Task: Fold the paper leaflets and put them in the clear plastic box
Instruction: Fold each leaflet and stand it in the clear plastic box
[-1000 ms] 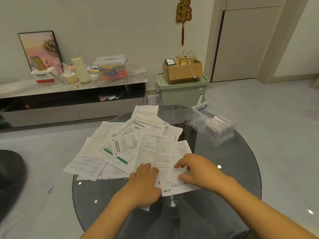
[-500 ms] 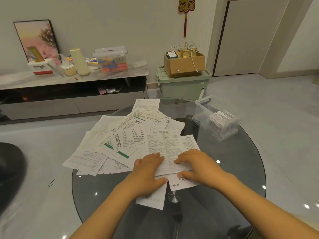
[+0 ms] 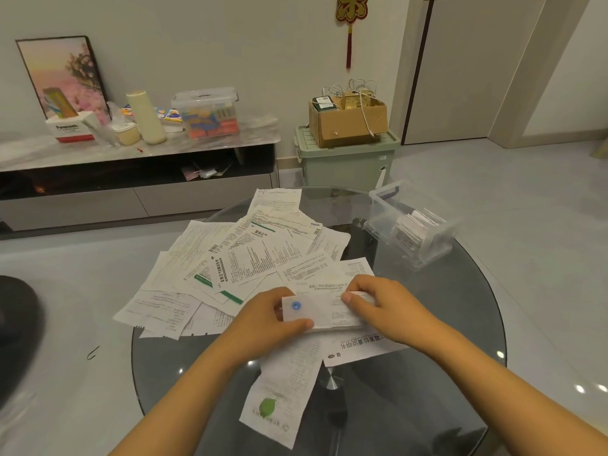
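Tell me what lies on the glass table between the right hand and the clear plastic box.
In the head view, only bare dark glass table lies between the right hand and the clear plastic box; the loose leaflets stay left.

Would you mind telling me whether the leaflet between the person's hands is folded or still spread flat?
Folded: the leaflet is a narrow doubled strip, pinched by the left hand and right hand.

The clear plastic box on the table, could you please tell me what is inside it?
The clear plastic box holds a few folded leaflets standing side by side; their print is unreadable.
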{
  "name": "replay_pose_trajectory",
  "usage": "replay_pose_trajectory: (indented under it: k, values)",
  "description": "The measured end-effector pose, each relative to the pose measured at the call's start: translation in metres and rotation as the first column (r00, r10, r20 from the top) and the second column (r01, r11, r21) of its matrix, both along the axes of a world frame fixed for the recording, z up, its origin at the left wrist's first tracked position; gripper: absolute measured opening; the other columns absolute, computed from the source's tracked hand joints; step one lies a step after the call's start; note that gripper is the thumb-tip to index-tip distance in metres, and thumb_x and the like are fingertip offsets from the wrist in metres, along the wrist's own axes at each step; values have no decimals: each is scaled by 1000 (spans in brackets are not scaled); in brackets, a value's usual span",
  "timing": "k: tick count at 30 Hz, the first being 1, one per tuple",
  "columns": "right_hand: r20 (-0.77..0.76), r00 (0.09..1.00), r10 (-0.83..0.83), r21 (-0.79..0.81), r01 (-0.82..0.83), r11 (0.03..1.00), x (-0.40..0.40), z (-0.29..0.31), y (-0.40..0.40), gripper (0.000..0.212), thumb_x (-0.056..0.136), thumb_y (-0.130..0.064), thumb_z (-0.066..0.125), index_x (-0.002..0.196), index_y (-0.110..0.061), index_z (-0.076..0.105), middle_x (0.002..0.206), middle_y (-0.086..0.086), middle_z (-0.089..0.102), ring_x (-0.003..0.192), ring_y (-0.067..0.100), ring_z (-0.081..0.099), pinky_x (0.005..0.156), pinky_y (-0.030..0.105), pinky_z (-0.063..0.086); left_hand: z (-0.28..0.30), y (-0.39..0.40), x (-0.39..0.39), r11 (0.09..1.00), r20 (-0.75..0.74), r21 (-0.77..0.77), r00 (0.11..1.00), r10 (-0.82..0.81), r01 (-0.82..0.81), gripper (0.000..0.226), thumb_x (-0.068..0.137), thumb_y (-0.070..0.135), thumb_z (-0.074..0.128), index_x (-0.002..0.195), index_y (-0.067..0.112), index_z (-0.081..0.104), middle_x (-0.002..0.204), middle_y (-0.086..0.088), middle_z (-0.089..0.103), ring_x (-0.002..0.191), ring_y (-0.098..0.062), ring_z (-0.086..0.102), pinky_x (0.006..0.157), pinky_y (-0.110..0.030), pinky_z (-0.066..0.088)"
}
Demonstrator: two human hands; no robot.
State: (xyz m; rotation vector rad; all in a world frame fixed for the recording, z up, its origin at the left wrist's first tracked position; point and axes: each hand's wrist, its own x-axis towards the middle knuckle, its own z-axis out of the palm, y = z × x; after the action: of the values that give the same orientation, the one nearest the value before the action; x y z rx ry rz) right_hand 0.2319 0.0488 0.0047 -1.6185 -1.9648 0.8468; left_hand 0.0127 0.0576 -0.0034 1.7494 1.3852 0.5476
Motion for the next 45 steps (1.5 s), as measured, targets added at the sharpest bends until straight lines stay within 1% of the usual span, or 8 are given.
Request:
replay_pose_trajectory:
  k: [11,17,23,30,35,39,43,45]
  values:
    - [-111,960,-258,-37,255,966,-5,-6,25,19,90,-39,56,104,-27,63,103,-7,61,95,9,55,74,23,39,-9,6,17,989,18,59,990,138,-139,60,84,28,68,132,31,31,94,17,53,70,2,52,57,-8,39]
    - [86,980,-180,-157,192,969,-4,-7,22,44,87,-19,64,126,-31,48,121,-2,48,95,14,53,61,14,43,-20,5,20,978,-165,180,977,137,-106,80,85,21,66,147,28,16,126,5,39,101,-8,48,92,-24,44]
    - [7,964,-267,-306,256,917,-4,-1,13,10,87,-7,58,91,-16,63,93,0,58,39,11,58,41,19,47,-16,-3,22,909,-335,394,942,6,135,32,87,37,61,118,29,58,119,15,42,118,-6,38,97,-19,20]
    - [-177,938,-299,-601,138,788,0,6,4,16,86,-8,64,98,1,68,91,16,73,80,31,71,61,25,59,-16,-15,20,931,-440,161,868,-230,328,80,64,82,50,132,42,41,133,22,35,125,-1,29,108,-25,19]
    - [-388,825,-412,-675,50,736,0,15,4,19,86,-1,61,103,7,64,90,19,72,78,29,71,50,23,56,-14,-18,19,902,-511,157,815,-274,402,84,67,76,59,138,43,29,139,19,26,127,-6,22,109,-27,17]
    - [-332,873,-358,-599,99,795,-3,19,4,21,87,-17,64,100,-2,69,90,11,72,65,19,66,43,19,47,-15,-15,21,886,-447,252,859,-249,388,50,82,63,47,126,39,47,127,18,47,116,-5,39,104,-27,27]
    - [-245,928,-282,-380,175,908,-5,13,6,21,91,-35,57,98,-21,69,91,-3,65,59,8,55,50,18,43,-12,-11,22,952,-232,235,962,-143,198,27,94,47,45,82,27,59,77,9,60,74,-7,54,72,-32,47]
    - [-276,919,-283,-294,200,935,-8,9,7,17,92,-35,55,105,-30,66,96,-6,63,72,8,58,61,19,47,-12,-8,22,962,-187,251,981,-58,105,22,96,40,46,90,25,61,80,8,62,73,-7,56,68,-23,44]
